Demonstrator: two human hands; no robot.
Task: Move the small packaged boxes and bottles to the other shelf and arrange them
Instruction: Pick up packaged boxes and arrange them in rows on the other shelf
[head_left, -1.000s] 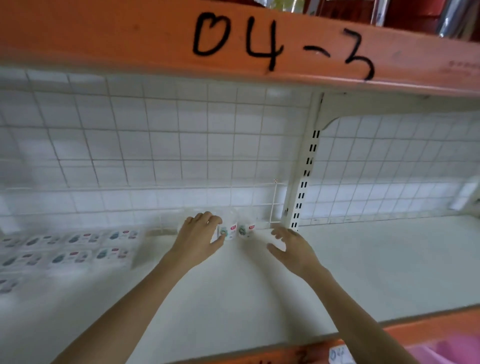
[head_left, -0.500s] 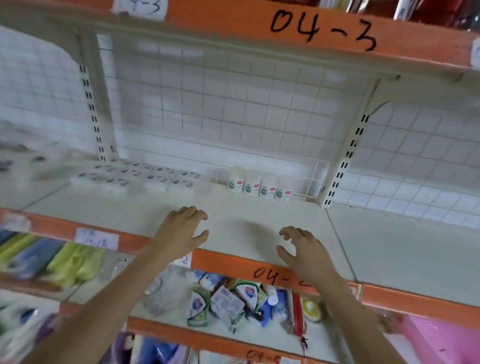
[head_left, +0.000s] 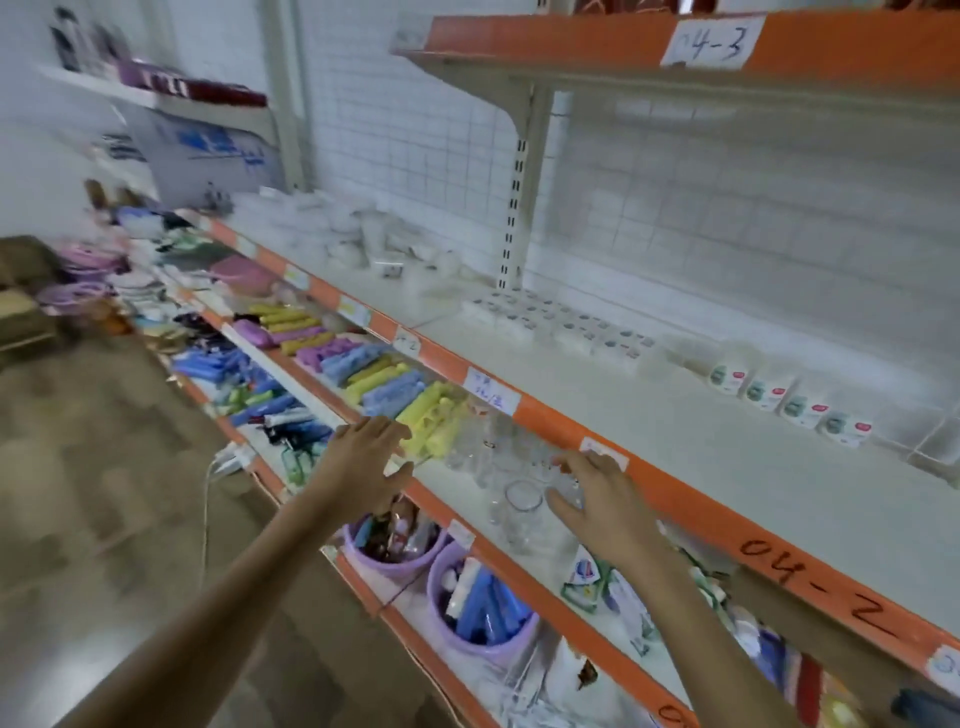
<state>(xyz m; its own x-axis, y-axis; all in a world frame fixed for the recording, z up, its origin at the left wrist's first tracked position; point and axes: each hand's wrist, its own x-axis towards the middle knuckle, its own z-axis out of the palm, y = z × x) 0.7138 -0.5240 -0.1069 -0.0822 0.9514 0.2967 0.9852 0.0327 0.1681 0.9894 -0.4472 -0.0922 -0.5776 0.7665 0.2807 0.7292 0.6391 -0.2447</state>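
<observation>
**Boxes left, bottles right on the 04-2 shelf**

On the shelf (head_left: 727, 467), the small boxes (head_left: 561, 325) lie in rows at the back, with the bottles (head_left: 789, 405) lined up to their right. One level below, glass jars (head_left: 519, 499) stand behind both hands; the rolls (head_left: 384, 379) lie left of them. Lower still sit two tubs (head_left: 467, 613).

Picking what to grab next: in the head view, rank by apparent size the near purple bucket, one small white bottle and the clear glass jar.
1. Purple bucket, clearly largest.
2 and 3. Clear glass jar and small white bottle look alike; the jar is nearer, so unranked.
</observation>
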